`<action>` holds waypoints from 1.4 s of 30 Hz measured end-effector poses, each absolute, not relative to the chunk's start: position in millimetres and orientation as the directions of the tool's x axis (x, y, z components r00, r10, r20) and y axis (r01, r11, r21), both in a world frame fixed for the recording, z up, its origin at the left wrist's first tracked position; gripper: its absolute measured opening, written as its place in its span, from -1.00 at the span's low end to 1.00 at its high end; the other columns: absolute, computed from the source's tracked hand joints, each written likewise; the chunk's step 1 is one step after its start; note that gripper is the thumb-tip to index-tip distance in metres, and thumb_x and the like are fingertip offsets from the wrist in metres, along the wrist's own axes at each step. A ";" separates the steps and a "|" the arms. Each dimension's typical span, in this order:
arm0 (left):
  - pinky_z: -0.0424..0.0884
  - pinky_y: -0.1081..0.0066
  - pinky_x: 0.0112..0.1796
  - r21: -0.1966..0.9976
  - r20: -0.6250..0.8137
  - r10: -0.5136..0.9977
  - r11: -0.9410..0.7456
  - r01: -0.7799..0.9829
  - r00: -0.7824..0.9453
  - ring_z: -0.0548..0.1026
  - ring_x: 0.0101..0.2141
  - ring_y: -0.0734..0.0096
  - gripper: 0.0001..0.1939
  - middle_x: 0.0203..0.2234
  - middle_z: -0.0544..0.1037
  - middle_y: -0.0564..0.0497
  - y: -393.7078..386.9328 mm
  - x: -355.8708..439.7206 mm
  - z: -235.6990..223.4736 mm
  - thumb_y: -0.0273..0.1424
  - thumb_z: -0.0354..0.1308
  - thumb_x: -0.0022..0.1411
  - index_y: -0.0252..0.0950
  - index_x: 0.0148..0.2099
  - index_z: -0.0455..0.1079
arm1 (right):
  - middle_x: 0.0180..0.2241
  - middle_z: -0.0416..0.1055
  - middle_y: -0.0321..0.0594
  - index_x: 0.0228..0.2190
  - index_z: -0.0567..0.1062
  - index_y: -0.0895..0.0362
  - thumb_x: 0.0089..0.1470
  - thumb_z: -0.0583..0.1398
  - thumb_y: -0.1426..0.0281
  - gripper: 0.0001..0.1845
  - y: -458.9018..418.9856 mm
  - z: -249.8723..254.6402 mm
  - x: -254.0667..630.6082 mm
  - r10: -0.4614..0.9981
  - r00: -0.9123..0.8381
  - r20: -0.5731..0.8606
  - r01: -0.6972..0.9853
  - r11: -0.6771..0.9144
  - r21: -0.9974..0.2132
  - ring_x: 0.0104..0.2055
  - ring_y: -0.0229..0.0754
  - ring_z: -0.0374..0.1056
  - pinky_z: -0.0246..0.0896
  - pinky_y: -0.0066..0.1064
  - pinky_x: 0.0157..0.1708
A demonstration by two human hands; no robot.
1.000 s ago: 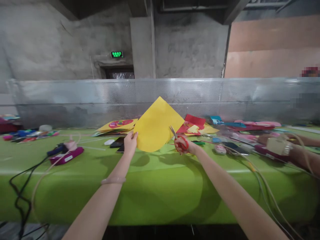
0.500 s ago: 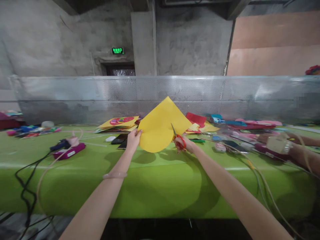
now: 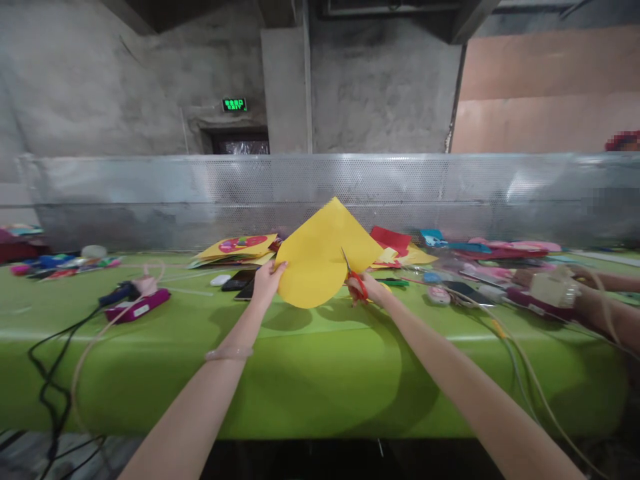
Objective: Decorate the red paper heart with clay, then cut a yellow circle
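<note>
A yellow sheet (image 3: pixel 320 257), with rounded lower edges and a pointed top, is held up above the green table. My left hand (image 3: pixel 269 280) pinches its left edge between thumb and fingers. On the other side, my right hand (image 3: pixel 365 288) is closed around the red handles of a pair of scissors (image 3: pixel 356 277). The scissors' blade points up and lies across the sheet near its lower right, at the notch between the rounded parts. Whether the sheet is felt or paper I cannot tell.
Yellow sheets with a red design (image 3: pixel 240 245) are stacked behind on the left. Red pieces (image 3: pixel 390 239) lie behind on the right. Dark phones (image 3: pixel 238 280), a purple power strip (image 3: pixel 137 307) and cables are on the green table (image 3: pixel 310 373). Another person's arm (image 3: pixel 600 303) reaches in from the right.
Almost nothing differs. The sheet, both hands and the scissors keep nearly the same place, with only a slight shift of the whole view.
</note>
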State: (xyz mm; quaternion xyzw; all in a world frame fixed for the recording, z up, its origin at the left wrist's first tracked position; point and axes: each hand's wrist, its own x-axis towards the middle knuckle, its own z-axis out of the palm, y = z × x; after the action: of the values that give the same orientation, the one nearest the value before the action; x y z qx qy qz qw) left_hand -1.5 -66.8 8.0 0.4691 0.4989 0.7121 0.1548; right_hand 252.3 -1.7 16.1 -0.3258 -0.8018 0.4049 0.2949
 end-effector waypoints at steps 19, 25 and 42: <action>0.39 0.35 -0.34 0.850 0.520 0.692 -0.479 0.219 -0.501 0.50 -0.37 0.24 -0.59 -0.37 0.54 -0.11 -60.9 -5.1 3.6 -0.18 0.22 -0.13 -0.37 -0.28 0.38 | -0.76 0.24 -0.31 -0.69 0.20 0.14 -0.04 0.03 0.40 -0.75 -5.0 14.7 249.9 0.786 -0.573 0.231 0.314 0.472 -0.824 -0.71 -0.31 0.26 0.03 -0.55 -0.77; 0.39 0.36 -0.34 0.851 0.515 0.699 -0.487 0.197 -0.497 0.50 -0.35 0.24 -0.62 -0.35 0.54 -0.11 -62.5 -4.3 4.0 -0.21 0.22 -0.12 -0.37 -0.28 0.39 | -0.83 0.15 -0.36 -0.72 0.17 0.14 -0.03 0.07 0.38 -0.70 -5.3 15.5 250.3 0.783 -0.574 0.239 0.338 0.492 -0.802 -0.75 -0.31 0.24 -0.02 -0.56 -0.77; 0.39 0.34 -0.32 0.851 0.519 0.723 -0.488 0.194 -0.457 0.49 -0.35 0.23 -0.59 -0.37 0.54 -0.11 -64.1 -4.7 4.4 -0.21 0.25 -0.15 -0.38 -0.27 0.41 | -0.80 0.14 -0.35 -0.73 0.16 0.15 -0.01 0.07 0.32 -0.65 -3.1 18.4 255.1 0.792 -0.558 0.247 0.371 0.504 -0.780 -0.73 -0.32 0.22 0.06 -0.54 -0.74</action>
State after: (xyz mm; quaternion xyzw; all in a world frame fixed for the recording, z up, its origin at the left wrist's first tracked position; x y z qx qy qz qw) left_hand -4.7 -64.1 4.4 0.4869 0.4705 0.7121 0.1857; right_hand 255.1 -3.1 18.4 -0.3581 -0.8120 0.3460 0.3044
